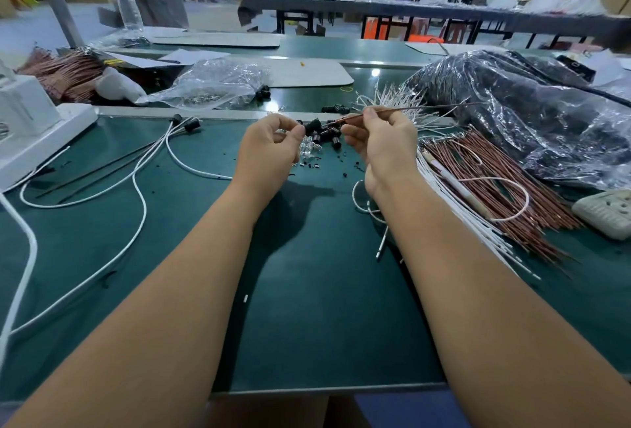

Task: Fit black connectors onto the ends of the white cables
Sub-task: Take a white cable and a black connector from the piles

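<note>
Connectors [324, 135]: small black plastic caps, loose in a heap on the green mat [307, 291], lying between the two hands and just beyond the fingertips. Likely light, rigid, prone to roll; best pinched across the barrel. White cables [454, 209] lie bundled just right of the right wrist, beside brown wires [495, 181]; thin, limp, so grip near the tip for control. Right hand [379, 140] closed in a pinch on a thin brown wire [409, 109] running out past its thumb. Left hand [273, 144] curled, fingers near closed; something small may sit at the fingertips, cannot tell what. Finished cables with caps [184, 122] lie well left of left hand.
</note>
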`<state>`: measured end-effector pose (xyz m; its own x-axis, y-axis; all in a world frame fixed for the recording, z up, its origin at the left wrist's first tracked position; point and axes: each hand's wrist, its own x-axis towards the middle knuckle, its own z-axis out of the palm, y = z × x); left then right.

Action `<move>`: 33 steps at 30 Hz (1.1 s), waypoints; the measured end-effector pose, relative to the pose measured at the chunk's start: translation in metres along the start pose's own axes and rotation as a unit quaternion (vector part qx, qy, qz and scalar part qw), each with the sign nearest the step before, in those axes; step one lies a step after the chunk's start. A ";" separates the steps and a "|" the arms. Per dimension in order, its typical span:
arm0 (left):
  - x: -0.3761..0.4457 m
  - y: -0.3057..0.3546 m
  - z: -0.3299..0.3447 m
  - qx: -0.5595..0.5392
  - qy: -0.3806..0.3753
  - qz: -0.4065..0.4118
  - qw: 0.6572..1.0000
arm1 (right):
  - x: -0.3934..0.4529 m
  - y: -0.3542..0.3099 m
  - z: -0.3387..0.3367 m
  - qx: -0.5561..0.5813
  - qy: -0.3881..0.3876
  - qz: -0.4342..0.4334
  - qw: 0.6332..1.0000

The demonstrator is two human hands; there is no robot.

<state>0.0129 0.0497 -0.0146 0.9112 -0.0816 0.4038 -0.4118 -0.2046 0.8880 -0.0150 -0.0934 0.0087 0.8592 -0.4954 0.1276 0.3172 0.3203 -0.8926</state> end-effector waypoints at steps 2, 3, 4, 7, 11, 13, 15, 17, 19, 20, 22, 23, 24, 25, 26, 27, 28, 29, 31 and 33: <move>0.000 -0.001 0.000 0.008 0.000 0.007 1.000 | 0.001 -0.001 -0.001 -0.007 0.010 -0.016 1.000; 0.001 -0.002 0.000 0.011 0.002 0.011 1.000 | 0.002 -0.001 -0.001 -0.021 0.014 -0.026 0.999; 0.001 -0.003 0.000 0.013 0.003 0.014 1.000 | 0.002 -0.002 -0.001 -0.038 0.017 -0.036 0.998; 0.001 -0.003 0.000 0.017 0.006 0.023 1.000 | 0.002 -0.001 0.000 -0.079 0.009 -0.054 0.995; 0.000 -0.002 0.000 0.017 0.006 0.025 1.000 | 0.002 -0.001 0.000 -0.090 0.006 -0.061 0.994; -0.001 -0.002 0.000 0.017 0.004 0.024 1.000 | 0.002 -0.002 -0.001 -0.083 0.009 -0.061 0.995; -0.001 -0.001 0.000 0.011 0.004 0.021 1.000 | 0.002 -0.002 -0.001 -0.089 0.006 -0.059 0.994; -0.001 0.001 -0.001 0.002 0.001 0.017 1.000 | 0.001 -0.001 -0.001 -0.111 -0.008 -0.057 0.992; -0.001 0.002 -0.001 -0.004 -0.003 0.017 1.000 | 0.000 0.000 0.000 -0.137 -0.031 -0.056 0.989; -0.002 0.002 0.000 -0.005 -0.004 0.018 1.000 | -0.001 0.000 0.001 -0.149 -0.044 -0.056 0.986; -0.002 0.003 -0.001 -0.004 0.000 0.020 1.000 | -0.002 0.001 0.002 -0.165 -0.057 -0.053 0.983; -0.002 0.003 -0.002 -0.007 0.003 0.018 1.000 | -0.002 0.001 0.002 -0.167 -0.058 -0.048 0.983; -0.002 0.003 -0.003 -0.013 0.004 0.015 1.000 | -0.002 0.000 0.001 -0.166 -0.057 -0.041 0.984; -0.002 0.003 -0.003 -0.022 0.005 0.012 1.000 | -0.001 0.000 0.000 -0.165 -0.056 -0.035 0.984; -0.001 0.003 -0.004 -0.029 0.007 0.011 0.999 | 0.000 -0.001 -0.001 -0.164 -0.054 -0.031 0.984; -0.001 0.003 -0.005 -0.034 0.009 0.014 0.999 | 0.000 -0.001 -0.002 -0.167 -0.054 -0.031 0.984; -0.001 0.003 -0.005 -0.037 0.007 0.017 0.999 | 0.001 -0.002 -0.002 -0.172 -0.055 -0.033 0.983; -0.001 0.003 -0.005 -0.038 0.003 0.018 0.999 | 0.001 -0.001 -0.002 -0.179 -0.058 -0.036 0.981; -0.001 0.003 -0.006 -0.037 -0.004 0.015 0.999 | 0.000 -0.001 -0.002 -0.187 -0.065 -0.037 0.979; 0.000 0.002 -0.006 -0.035 -0.002 0.017 0.999 | 0.001 -0.001 -0.003 -0.188 -0.068 -0.036 0.979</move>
<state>0.0121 0.0556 -0.0113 0.8965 -0.0907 0.4337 -0.4424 -0.1321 0.8870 -0.0160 -0.0967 0.0079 0.8936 -0.3855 0.2300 0.2312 -0.0440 -0.9719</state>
